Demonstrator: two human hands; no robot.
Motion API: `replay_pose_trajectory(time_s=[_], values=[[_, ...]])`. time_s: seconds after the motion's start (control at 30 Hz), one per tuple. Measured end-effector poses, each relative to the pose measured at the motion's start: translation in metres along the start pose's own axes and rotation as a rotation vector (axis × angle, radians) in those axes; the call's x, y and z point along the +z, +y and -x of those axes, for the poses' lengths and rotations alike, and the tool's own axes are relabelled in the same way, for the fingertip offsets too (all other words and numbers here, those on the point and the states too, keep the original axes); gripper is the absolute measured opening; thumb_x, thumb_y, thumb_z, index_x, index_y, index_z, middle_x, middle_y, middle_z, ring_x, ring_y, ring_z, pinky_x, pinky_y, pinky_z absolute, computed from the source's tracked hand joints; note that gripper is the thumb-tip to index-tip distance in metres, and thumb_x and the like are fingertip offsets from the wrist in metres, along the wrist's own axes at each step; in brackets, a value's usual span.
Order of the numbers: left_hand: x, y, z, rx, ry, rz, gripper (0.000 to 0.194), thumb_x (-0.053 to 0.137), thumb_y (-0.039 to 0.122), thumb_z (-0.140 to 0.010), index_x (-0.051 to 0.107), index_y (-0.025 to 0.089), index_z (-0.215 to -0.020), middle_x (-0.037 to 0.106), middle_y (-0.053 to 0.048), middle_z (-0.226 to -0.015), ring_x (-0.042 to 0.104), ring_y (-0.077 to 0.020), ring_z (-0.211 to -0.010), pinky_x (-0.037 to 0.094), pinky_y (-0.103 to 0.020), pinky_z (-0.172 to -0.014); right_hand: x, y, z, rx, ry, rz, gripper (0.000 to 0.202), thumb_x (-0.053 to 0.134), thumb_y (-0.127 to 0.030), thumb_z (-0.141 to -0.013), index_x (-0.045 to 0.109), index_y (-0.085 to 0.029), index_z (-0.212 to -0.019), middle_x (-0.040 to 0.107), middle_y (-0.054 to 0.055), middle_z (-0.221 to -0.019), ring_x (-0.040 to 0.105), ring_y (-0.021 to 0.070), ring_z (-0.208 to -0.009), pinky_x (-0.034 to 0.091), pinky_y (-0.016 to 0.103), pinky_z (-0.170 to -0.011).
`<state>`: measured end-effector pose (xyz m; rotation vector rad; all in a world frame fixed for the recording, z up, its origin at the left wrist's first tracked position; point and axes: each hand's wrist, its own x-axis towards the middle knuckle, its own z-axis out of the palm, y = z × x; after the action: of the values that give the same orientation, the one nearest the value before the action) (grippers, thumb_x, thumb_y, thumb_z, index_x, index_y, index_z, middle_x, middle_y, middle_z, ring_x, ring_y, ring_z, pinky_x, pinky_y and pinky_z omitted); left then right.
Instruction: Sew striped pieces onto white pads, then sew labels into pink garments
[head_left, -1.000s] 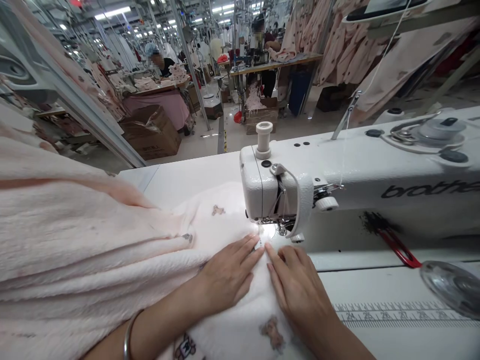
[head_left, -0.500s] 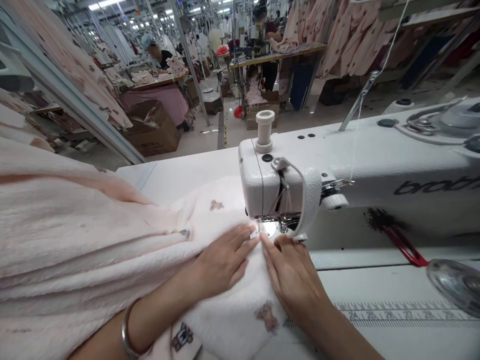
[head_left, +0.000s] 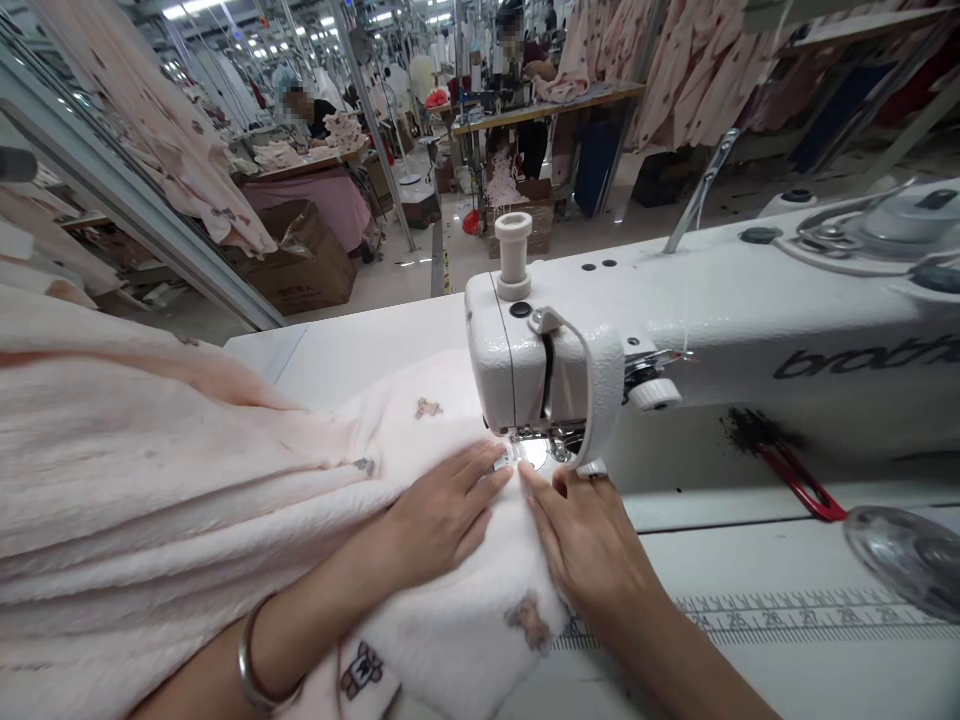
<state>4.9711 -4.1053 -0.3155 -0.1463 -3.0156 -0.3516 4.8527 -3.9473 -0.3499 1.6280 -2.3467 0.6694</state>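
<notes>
A pale pink fleecy fabric (head_left: 450, 630) with small bear prints lies under the head of a white sewing machine (head_left: 555, 340). My left hand (head_left: 442, 510) rests flat on it, fingers stretched toward the lit presser foot (head_left: 517, 450). Just right of that, my right hand (head_left: 589, 530) presses the fabric's edge, index finger extended and its tip close to the left fingertips. Its other fingers bend slightly near the needle plate. The needle itself is too small to make out. A darker bear patch (head_left: 362, 672) shows below my left forearm.
More of the fabric is heaped at the left. A red-handled brush (head_left: 799, 480) with black bristles lies under the machine arm. A printed ruler scale (head_left: 795, 618) runs along the table, beside a clear round object (head_left: 904, 560). Cardboard boxes (head_left: 300, 265) and co-workers at machines are beyond.
The whole view has shifted slightly, so the machine appears a little further left and higher. Both hands keep nearly the same pose on the fabric by the presser foot.
</notes>
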Motion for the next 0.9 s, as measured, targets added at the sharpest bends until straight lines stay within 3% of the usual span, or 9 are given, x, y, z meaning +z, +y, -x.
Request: replay_pose_trajectory(time_s=[0.23, 0.43, 0.6, 0.7, 0.8, 0.9], values=[[0.002, -0.012, -0.01, -0.004, 0.025, -0.047, 0.027, 0.038, 0.018, -0.091, 0.049, 0.011, -0.114, 0.05, -0.016, -0.123, 0.042, -0.0287, -0.125, 0.042, -0.048, -0.101, 0.0, 0.0, -0.003, 0.044, -0.049, 0.003, 0.035, 0.037, -0.022, -0.093, 0.057, -0.014, -0.12, 0.051, 0.012, -0.088, 0.045, 0.0246, -0.082, 0.045, 0.039, -0.07], [0.003, -0.015, -0.012, -0.009, 0.047, -0.064, 0.036, 0.038, 0.019, -0.091, 0.041, 0.011, -0.125, 0.051, -0.016, -0.124, 0.046, -0.0265, -0.12, 0.04, -0.047, -0.104, -0.005, -0.006, 0.002, 0.057, -0.025, -0.028, 0.035, 0.037, -0.022, -0.093, 0.055, -0.01, -0.12, 0.051, 0.014, -0.094, 0.045, 0.0258, -0.091, 0.048, 0.041, -0.077], [0.005, -0.014, -0.009, 0.014, 0.09, -0.049, 0.035, 0.037, 0.018, -0.092, 0.041, 0.012, -0.126, 0.051, -0.015, -0.126, 0.046, -0.0256, -0.122, 0.039, -0.046, -0.105, -0.01, -0.011, 0.006, -0.017, 0.007, -0.041, 0.035, 0.035, -0.021, -0.094, 0.053, -0.006, -0.119, 0.053, 0.015, -0.105, 0.044, 0.0261, -0.105, 0.046, 0.04, -0.088], [0.01, -0.015, -0.009, 0.016, 0.144, -0.019, 0.036, 0.038, 0.017, -0.09, 0.04, 0.014, -0.126, 0.051, -0.015, -0.127, 0.044, -0.0256, -0.124, 0.039, -0.047, -0.105, -0.002, -0.021, 0.01, -0.056, 0.013, -0.014, 0.037, 0.033, -0.023, -0.095, 0.052, -0.004, -0.121, 0.054, 0.017, -0.115, 0.044, 0.0267, -0.111, 0.043, 0.042, -0.093], [0.014, -0.017, -0.009, -0.044, 0.197, 0.004, 0.042, 0.041, 0.02, -0.088, 0.036, 0.013, -0.13, 0.047, -0.016, -0.13, 0.041, -0.0263, -0.127, 0.04, -0.046, -0.105, 0.012, -0.04, 0.011, -0.023, 0.016, 0.036, 0.041, 0.032, -0.024, -0.095, 0.05, -0.001, -0.124, 0.053, 0.02, -0.124, 0.044, 0.0314, -0.115, 0.044, 0.046, -0.089], [0.004, -0.013, 0.004, -0.117, 0.208, -0.004, 0.048, 0.044, 0.021, -0.087, 0.032, 0.012, -0.133, 0.044, -0.017, -0.132, 0.041, -0.0262, -0.126, 0.042, -0.045, -0.104, 0.009, -0.051, 0.014, -0.026, 0.001, 0.06, 0.043, 0.029, -0.027, -0.096, 0.05, -0.002, -0.125, 0.053, 0.018, -0.127, 0.046, 0.0308, -0.116, 0.044, 0.045, -0.088]])
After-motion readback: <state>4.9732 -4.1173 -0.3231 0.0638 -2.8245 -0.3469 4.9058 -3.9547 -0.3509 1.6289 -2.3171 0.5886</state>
